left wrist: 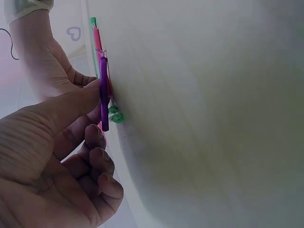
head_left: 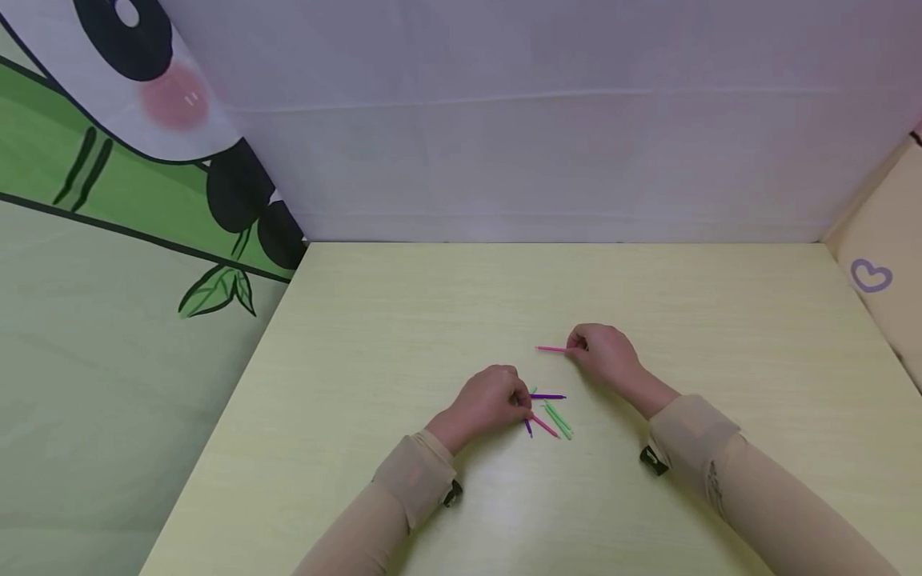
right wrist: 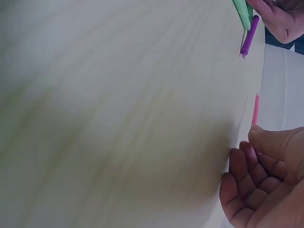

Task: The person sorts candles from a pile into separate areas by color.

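Left of the pair of green candles (head_left: 558, 421), the left hand (head_left: 490, 404) bends thumb and fingers together over a small cluster on the worktop (head_left: 346, 336). One purple candle (head_left: 529, 429) pokes out beneath that hand, left of the green pair; a pink candle (head_left: 545, 426) slants from the thumb tip toward the pair's near end, and another purple candle (head_left: 549, 397) points right, just beyond the pair's far end. The thumb seems to pinch a purple one; which of the two, and whether others are caught with it, I cannot tell. The green pair itself appears free of both hands.

Farther off than the green pair, a second pink candle (head_left: 551, 349) points left from the right hand (head_left: 605, 354), whose thumb and forefinger nip it by one end. This hand lies beyond the pair and to its right, apart from the left hand.

The step in hand looks like taking candles up singly while the left hand minds the cluster. Next, I judge, calls for a light fingertip hold and parting one candle from its neighbours without dragging the green pair.
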`<state>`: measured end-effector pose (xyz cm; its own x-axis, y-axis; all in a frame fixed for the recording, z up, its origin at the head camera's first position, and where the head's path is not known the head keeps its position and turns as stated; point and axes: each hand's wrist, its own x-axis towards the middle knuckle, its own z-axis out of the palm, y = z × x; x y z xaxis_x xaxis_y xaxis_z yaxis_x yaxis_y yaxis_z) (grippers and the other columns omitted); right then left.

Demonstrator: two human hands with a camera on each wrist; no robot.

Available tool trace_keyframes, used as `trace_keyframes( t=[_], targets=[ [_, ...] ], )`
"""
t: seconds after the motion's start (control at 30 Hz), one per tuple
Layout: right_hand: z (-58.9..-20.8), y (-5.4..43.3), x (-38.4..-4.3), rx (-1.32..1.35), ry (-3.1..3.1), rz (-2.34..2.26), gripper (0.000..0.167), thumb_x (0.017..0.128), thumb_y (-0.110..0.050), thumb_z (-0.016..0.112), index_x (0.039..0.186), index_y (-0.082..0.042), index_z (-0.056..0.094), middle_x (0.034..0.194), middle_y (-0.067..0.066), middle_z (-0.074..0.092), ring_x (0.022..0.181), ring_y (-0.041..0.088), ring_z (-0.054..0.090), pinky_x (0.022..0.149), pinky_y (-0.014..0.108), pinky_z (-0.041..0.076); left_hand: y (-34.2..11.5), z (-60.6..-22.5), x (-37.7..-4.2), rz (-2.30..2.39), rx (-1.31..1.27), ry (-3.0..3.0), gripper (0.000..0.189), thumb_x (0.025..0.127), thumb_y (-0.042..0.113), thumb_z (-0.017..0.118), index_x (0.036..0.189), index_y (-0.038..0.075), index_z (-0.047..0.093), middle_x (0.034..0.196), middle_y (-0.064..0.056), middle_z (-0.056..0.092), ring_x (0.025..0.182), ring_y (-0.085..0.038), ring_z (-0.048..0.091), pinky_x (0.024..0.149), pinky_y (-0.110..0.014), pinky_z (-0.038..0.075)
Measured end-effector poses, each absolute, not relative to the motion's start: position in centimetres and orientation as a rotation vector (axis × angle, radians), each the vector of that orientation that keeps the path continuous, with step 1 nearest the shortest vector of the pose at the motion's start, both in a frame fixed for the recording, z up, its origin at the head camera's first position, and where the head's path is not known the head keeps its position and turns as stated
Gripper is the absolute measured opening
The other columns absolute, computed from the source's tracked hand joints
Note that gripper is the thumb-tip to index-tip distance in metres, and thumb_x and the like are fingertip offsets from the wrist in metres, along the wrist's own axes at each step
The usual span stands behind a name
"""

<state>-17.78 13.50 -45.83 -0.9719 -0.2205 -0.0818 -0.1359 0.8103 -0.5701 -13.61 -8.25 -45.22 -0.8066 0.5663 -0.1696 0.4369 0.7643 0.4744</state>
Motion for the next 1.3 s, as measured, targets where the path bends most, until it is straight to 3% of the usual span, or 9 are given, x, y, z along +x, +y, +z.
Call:
trace_keyframes(
  t=[0.8, 1.3],
  targets=[
    [-45.6, 14.5, -21.0, -0.321, 2.863, -0.848, 0.007, 0.089, -0.012, 0.071, 0.085, -0.008, 0.067, 0.079, 0.004, 0.062, 0.074, 0.022, 0.052, 0.068, 0.036, 0.042, -5.8, -44.0, -15.2, 0.495, 0.698, 2.643, 0.021, 0.080, 0.026, 0.082, 0.066, 0.020, 0.068, 0.065, 0.012, 0.055, 0.069, -0.006, 0.048, 0.064, -0.020, 0.041],
    [-46.3, 13.5, -19.9, -0.325, 2.896, -0.844, 0.008, 0.088, -0.011, 0.072, 0.083, -0.007, 0.066, 0.078, 0.004, 0.061, 0.072, 0.022, 0.052, 0.068, 0.036, 0.042, -6.7, -44.5, -14.8, 0.405, 0.832, 2.644, 0.019, 0.080, 0.025, 0.082, 0.066, 0.020, 0.069, 0.063, 0.014, 0.054, 0.069, -0.006, 0.049, 0.065, -0.020, 0.040]
  ],
)
